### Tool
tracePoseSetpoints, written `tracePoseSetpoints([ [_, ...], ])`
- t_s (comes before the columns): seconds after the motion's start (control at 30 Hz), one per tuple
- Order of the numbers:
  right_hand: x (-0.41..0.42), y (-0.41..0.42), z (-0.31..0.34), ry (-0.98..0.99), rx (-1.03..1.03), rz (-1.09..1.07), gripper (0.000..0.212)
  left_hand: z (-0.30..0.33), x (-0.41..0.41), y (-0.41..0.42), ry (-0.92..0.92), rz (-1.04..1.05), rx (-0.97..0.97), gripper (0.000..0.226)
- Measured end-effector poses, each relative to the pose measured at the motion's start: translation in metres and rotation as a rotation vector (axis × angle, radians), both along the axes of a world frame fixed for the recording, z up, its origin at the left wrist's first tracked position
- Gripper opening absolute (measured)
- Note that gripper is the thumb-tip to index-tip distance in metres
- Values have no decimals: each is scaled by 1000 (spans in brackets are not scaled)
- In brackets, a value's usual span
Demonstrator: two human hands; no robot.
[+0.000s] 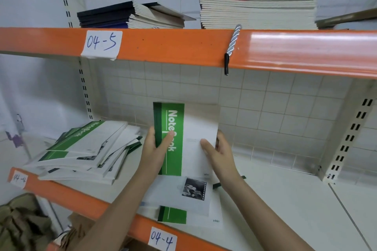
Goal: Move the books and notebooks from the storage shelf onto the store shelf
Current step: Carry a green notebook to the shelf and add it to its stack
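Both hands are holding a green-and-white notebook (183, 138) upright over the lower shelf (285, 199): the left hand (155, 149) is gripping its green spine edge, the right hand (218, 153) its white edge, fingers curled around it. Open shelf is lying to the right; a notebook pile (85, 149) is sitting left by the orange front rail (81, 199).
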State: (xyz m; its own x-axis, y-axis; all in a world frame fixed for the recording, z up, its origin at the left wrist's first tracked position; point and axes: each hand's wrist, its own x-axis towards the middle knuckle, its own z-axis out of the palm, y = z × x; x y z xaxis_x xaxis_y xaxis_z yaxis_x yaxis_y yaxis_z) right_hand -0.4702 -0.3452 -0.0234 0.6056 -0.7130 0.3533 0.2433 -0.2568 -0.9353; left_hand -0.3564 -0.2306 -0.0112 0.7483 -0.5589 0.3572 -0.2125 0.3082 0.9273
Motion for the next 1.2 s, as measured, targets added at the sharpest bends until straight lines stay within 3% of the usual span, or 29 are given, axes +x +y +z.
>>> tracePoseSetpoints([
  [0.2,3,5,-24,69,0,4,31,-21,-5,-1,37,-2,45,18],
  [0.4,-3,7,-35,223,-108,-31,23,-38,0,5,-196,-6,330,33],
  [0.5,-6,11,-25,234,-124,-58,27,-32,3,9,-149,-21,359,36],
  [0.6,-9,15,-15,210,-13,-66,24,-25,2,12,43,-101,320,54],
  [0.8,-24,34,-4,272,247,-96,29,-18,-13,12,213,-153,380,44],
  [1.0,-60,46,-5,271,395,-57,32,-20,-36,17,172,-248,451,36],
  [1.2,-109,60,-4,224,377,-183,38,-23,-72,11,73,-355,451,37],
])
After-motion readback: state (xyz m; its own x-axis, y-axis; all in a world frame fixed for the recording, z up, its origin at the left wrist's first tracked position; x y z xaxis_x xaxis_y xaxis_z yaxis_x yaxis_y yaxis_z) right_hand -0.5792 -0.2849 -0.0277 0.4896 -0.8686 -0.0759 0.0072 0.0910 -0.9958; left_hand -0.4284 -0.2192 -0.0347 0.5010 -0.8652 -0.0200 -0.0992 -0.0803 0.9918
